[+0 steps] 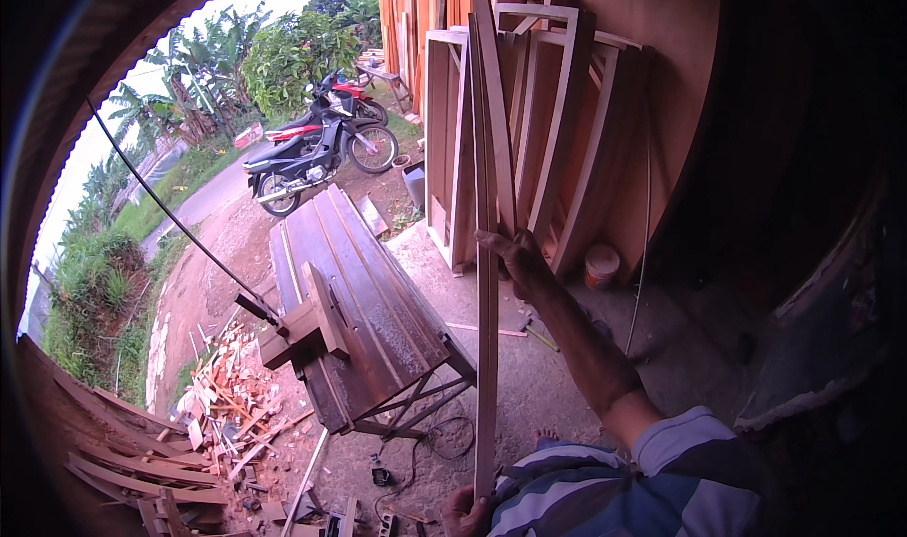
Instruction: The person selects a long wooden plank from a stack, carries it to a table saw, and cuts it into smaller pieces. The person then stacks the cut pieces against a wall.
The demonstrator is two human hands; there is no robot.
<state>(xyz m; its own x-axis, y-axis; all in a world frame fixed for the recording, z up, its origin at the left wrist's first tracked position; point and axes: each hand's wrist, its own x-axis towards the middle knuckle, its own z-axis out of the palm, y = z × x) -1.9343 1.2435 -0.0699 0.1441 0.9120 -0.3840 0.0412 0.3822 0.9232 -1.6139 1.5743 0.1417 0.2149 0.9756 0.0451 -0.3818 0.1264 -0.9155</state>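
My right hand (515, 255) is raised near the middle of the view, gripping long pale wooden strips (486, 367) that stand upright in front of me, a second piece (496, 112) leaning slightly apart at the top. At the bottom edge my left hand (465, 511) holds the lower end of the long strip, partly cut off by the frame. To their left is a dark slatted bench table (359, 301) with a wooden block fixture (307, 324) on it.
Wooden frames (576, 140) lean against the right wall, a small bucket (602, 267) beside them. A scrap pile (227, 409) and a cable (444, 447) lie on the floor. Two motorbikes (312, 159) stand beside the road (194, 211); stacked boards (142, 471) are at lower left.
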